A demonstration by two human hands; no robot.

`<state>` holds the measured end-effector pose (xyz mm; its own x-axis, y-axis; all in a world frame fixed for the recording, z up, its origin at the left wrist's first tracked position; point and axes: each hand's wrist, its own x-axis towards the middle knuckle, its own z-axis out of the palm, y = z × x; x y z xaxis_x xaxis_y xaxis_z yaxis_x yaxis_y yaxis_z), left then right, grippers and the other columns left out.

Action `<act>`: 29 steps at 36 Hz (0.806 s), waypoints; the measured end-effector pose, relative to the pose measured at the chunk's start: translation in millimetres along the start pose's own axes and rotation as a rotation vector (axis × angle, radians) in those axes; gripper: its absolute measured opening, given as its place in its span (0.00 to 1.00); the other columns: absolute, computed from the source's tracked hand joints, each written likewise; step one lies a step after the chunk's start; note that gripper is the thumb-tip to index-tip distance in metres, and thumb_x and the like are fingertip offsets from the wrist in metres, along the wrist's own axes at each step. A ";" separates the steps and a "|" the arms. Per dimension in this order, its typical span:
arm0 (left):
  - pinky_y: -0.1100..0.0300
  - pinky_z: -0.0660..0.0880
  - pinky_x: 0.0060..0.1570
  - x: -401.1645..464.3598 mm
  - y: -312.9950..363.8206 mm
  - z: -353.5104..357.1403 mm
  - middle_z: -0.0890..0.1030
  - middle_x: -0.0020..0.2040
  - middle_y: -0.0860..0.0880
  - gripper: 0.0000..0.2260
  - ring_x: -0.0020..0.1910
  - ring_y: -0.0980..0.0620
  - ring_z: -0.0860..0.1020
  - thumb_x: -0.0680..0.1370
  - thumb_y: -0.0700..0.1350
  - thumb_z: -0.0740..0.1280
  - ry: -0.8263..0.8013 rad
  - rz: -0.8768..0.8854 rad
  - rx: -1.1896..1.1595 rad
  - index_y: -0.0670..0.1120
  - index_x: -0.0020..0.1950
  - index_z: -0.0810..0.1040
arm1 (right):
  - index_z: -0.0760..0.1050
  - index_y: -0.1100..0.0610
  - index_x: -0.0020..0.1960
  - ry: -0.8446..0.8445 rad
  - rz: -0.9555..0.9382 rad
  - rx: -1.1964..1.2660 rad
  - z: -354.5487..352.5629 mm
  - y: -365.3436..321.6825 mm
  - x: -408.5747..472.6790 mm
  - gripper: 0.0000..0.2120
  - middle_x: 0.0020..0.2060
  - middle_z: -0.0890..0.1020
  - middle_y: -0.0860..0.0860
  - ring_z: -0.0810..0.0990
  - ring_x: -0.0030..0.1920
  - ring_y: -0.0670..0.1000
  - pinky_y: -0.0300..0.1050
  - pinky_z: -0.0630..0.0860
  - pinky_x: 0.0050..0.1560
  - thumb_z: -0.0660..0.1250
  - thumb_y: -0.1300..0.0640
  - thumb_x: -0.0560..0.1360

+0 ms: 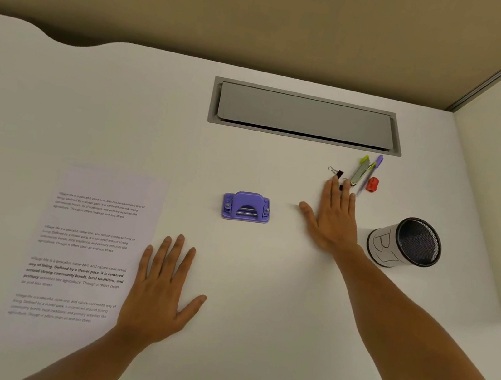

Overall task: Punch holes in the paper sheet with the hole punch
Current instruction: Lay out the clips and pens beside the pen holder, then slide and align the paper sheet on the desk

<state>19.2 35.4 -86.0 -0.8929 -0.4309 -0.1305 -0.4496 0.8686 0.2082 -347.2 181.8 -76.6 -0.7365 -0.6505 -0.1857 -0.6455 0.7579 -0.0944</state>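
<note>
Hands lie flat on the white desk [259, 290], both with straight, spread fingers and holding nothing. The left hand [160, 294] rests partly on the right edge of the white printed paper sheet [86, 246]. The right hand [333, 219] lies further back, its fingertips touching a small black binder clip [337, 172]. The purple plastic hole punch [246, 207] stands between the hands, apart from the sheet. A black mesh cup [406, 242] stands beside the right wrist.

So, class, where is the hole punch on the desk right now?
In the head view the purple hole punch sits mid-desk, untouched, between the paper sheet to its left and the right hand to its right.
</note>
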 end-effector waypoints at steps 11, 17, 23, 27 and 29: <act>0.39 0.54 0.76 0.0 -0.3 -1.1 0.51 0.82 0.43 0.38 0.81 0.43 0.49 0.78 0.67 0.55 0.006 -0.005 -0.001 0.45 0.80 0.56 | 0.47 0.62 0.81 0.065 -0.063 -0.051 0.1 -19.7 -6.5 0.40 0.81 0.47 0.56 0.40 0.80 0.61 0.60 0.46 0.79 0.41 0.34 0.80; 0.39 0.55 0.76 -0.5 0.8 -3.5 0.49 0.82 0.43 0.38 0.81 0.42 0.48 0.78 0.67 0.54 -0.004 -0.012 0.006 0.46 0.81 0.55 | 0.51 0.61 0.80 0.172 -0.026 0.153 -1.4 -65.8 -48.3 0.36 0.81 0.51 0.56 0.43 0.80 0.61 0.59 0.46 0.79 0.49 0.39 0.81; 0.38 0.56 0.75 -3.7 1.5 -4.7 0.53 0.81 0.42 0.33 0.80 0.40 0.52 0.80 0.63 0.55 -0.012 0.002 -0.007 0.45 0.79 0.60 | 0.52 0.60 0.80 0.156 -0.011 0.190 18.7 -110.0 -127.9 0.33 0.81 0.53 0.55 0.43 0.80 0.60 0.59 0.49 0.79 0.53 0.43 0.81; 0.36 0.58 0.74 -4.8 3.5 -7.2 0.61 0.79 0.43 0.30 0.78 0.39 0.60 0.80 0.61 0.56 -0.022 0.039 0.013 0.45 0.77 0.65 | 0.51 0.60 0.81 0.046 -0.048 0.164 39.7 -124.4 -192.2 0.32 0.81 0.50 0.56 0.44 0.80 0.60 0.57 0.48 0.78 0.51 0.46 0.82; 0.34 0.59 0.73 -5.3 5.5 -9.9 0.63 0.78 0.42 0.30 0.76 0.38 0.64 0.80 0.61 0.56 -0.043 0.034 0.035 0.45 0.77 0.66 | 0.56 0.61 0.79 -0.046 -0.034 0.131 50.1 -131.0 -221.3 0.28 0.80 0.53 0.57 0.50 0.80 0.63 0.58 0.50 0.76 0.45 0.49 0.83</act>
<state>21.2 40.0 -74.6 -0.9056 -0.3907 -0.1653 -0.4171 0.8909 0.1796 -89.5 229.0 -72.2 -0.7024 -0.6755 -0.2244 -0.6361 0.7371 -0.2279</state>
